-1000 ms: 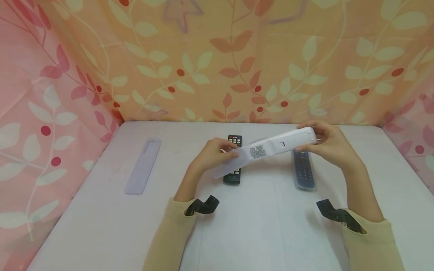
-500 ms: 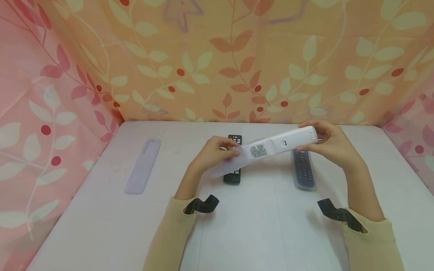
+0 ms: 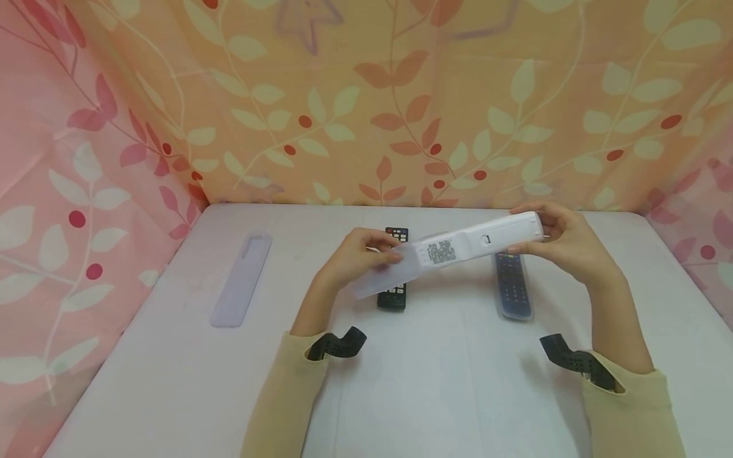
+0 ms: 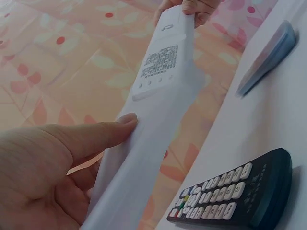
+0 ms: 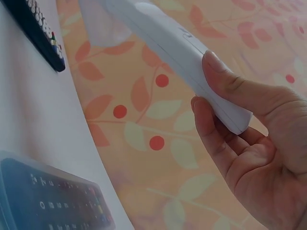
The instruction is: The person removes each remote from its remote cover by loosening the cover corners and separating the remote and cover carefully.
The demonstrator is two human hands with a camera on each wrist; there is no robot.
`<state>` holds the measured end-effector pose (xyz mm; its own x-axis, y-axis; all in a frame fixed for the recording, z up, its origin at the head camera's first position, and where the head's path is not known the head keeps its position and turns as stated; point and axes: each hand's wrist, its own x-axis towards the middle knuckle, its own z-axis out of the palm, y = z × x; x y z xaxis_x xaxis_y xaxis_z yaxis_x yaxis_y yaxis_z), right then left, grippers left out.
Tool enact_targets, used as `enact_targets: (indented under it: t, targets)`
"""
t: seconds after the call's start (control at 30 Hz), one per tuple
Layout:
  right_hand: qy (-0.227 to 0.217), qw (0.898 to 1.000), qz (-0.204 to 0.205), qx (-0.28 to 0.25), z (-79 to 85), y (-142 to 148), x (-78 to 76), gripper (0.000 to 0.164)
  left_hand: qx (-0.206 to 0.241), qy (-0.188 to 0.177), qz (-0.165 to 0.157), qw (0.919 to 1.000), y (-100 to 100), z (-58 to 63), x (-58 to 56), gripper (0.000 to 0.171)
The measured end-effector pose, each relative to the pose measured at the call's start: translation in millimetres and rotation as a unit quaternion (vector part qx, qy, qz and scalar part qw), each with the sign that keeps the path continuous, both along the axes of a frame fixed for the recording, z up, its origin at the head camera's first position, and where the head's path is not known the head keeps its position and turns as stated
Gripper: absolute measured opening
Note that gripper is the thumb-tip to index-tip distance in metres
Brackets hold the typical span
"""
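Observation:
A white remote control (image 3: 487,238) with a printed square code on its back is held tilted above the table, its left end inside a translucent sleeve (image 3: 389,273). My left hand (image 3: 357,257) pinches that sleeve between thumb and fingers; in the left wrist view the sleeve (image 4: 139,158) hangs slack past the remote's end. My right hand (image 3: 572,245) grips the remote's right end, and the right wrist view has thumb and fingertips on either side of the white remote (image 5: 177,57). The face with the buttons is turned away.
Below the sleeve lies a black remote (image 3: 392,299) with pale buttons, partly covered from the head view. A dark blue remote in a clear cover (image 3: 514,289) rests below my right hand. A flat pale lilac sleeve (image 3: 240,283) lies at the left. Patterned cloth (image 3: 366,127) surrounds the table.
My right hand has moved slightly right with the white remote, while my left hand has edged left with the sleeve. A little more of the remote shows outside the sleeve.

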<state>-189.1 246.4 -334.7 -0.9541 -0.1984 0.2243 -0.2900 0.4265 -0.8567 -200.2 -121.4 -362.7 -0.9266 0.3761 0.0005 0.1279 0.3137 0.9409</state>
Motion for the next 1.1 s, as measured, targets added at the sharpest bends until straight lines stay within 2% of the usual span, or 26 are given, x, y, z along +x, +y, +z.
enact_targets:
  t: [0.13, 0.67, 0.83, 0.97, 1.1]
  targets:
    - [-0.007, 1.000, -0.001, -0.012, -0.1, 2, 0.8, 0.064, -0.002, -0.002, 0.011, 0.9999, -3, 1.6, 0.8, 0.026]
    - [0.010, 0.999, -0.004, -0.030, -0.4, 6, -1.3, 0.063, -0.015, 0.006, 0.014, 0.9998, -10, 2.2, -0.1, 0.023]
    - [0.014, 0.997, 0.014, -0.071, -1.1, 11, -1.9, 0.061, -0.020, 0.005, 0.024, 0.9995, -15, 0.8, -1.8, 0.024]
    - [0.015, 0.991, 0.046, -0.126, -2.8, 13, -3.4, 0.060, -0.015, 0.004, 0.028, 0.9995, -16, 0.7, -1.8, 0.025]
    - [0.020, 0.986, 0.068, -0.152, -7.1, 12, -6.3, 0.059, -0.011, 0.003, 0.025, 0.9996, -16, 0.5, -1.8, 0.025]
